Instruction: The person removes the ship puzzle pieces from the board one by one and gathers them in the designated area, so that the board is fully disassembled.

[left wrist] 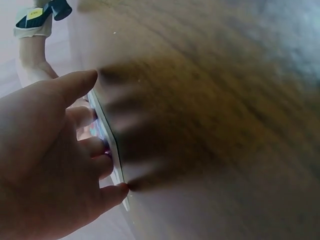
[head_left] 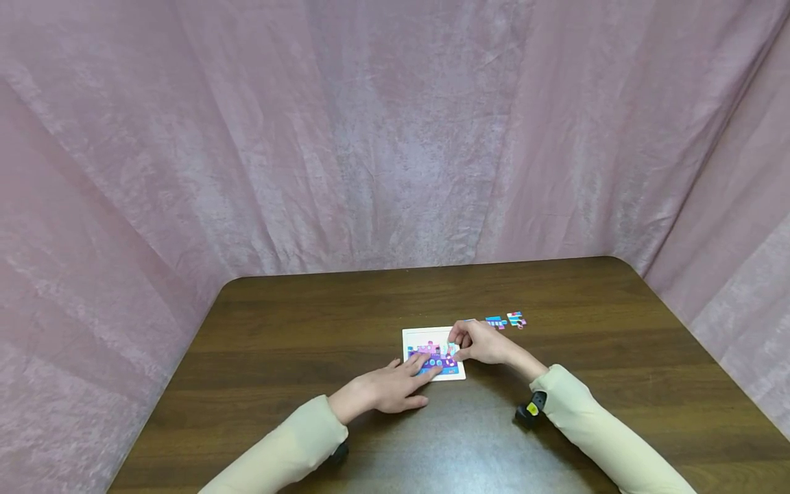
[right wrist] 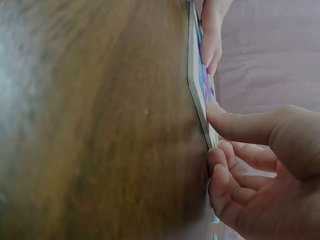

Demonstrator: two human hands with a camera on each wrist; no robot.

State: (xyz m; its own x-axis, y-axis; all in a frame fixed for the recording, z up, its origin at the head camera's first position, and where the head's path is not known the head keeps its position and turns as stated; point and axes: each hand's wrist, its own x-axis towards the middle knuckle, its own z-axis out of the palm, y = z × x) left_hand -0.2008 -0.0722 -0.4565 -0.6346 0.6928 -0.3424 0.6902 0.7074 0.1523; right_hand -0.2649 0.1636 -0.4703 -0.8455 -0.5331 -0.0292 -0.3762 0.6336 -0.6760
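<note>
A small jigsaw puzzle with a white frame (head_left: 426, 332) lies on the table, its lower part filled with purple, pink and blue pieces (head_left: 435, 361). My left hand (head_left: 401, 387) rests spread over the puzzle's lower left, fingertips on the picture; in the left wrist view the same hand (left wrist: 55, 150) has its fingers at the board's edge. At the board's right side, my right hand (head_left: 484, 342) pinches a light-coloured puzzle piece (head_left: 452, 348) between thumb and fingers. From the right wrist, the thumb (right wrist: 235, 124) lies on the picture, other fingers curled by the frame's edge.
Loose puzzle pieces lie beyond the right hand: a blue and purple one (head_left: 495, 322) and a blue, white and red one (head_left: 516, 320). Another is partly hidden behind that hand. The brown wooden table (head_left: 296, 322) ends at a pink curtain (head_left: 395, 137).
</note>
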